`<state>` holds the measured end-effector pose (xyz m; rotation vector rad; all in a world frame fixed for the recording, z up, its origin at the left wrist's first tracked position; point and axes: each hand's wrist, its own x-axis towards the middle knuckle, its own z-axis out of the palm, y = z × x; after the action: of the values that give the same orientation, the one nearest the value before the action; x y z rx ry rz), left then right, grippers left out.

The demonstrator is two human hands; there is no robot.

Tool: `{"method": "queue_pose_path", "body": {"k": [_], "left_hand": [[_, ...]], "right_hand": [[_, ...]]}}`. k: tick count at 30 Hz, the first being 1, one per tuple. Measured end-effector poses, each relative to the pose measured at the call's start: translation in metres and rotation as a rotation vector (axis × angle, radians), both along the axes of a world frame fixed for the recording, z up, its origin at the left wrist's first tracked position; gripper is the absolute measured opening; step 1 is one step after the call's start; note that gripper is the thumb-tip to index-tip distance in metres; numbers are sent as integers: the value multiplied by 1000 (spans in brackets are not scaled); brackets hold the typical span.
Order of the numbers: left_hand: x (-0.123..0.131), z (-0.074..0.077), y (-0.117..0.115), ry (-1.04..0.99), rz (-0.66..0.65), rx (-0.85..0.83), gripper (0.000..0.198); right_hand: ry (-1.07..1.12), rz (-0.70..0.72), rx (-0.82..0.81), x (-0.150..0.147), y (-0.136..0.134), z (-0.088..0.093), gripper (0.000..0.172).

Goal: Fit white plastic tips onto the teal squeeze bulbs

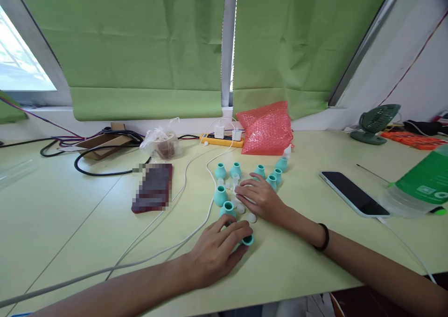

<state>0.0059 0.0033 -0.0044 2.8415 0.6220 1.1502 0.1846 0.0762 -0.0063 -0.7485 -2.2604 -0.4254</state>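
My left hand (222,249) is closed around a small teal vase-shaped piece (248,240), its round opening facing up near the table's front edge. Just beyond it stands another teal piece (228,208), with a further one (220,196) behind that. My right hand (262,198) reaches in from the right, palm down, fingers spread. Its fingertips are at a cluster of small translucent white pieces (240,208), partly hidden beneath the hand. One white piece (252,217) lies between my two hands. More teal pieces (259,170) stand upright past my right hand.
Behind lie a red bubble-wrap bag (268,130) and a yellow power strip (224,141). White cables (196,233) cross the table on the left, near a dark red phone (154,189). On the right are another phone (353,193), a green-labelled bottle (420,182) and a fan (376,123).
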Motion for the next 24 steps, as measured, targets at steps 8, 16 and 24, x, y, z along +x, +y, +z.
{"method": "queue_pose_path", "body": {"k": [8,16,24], "left_hand": [[0,-4,0,17,44,-84,23],[0,-16,5,-294,48,-242,30],[-3,-1,1,-343,78,-289,28]], "right_hand": [[283,163,-148,3,-8,0,27],[161,411,-69,-14,-46,7,42],[126,232,-50,-13,-42,4,28]]}}
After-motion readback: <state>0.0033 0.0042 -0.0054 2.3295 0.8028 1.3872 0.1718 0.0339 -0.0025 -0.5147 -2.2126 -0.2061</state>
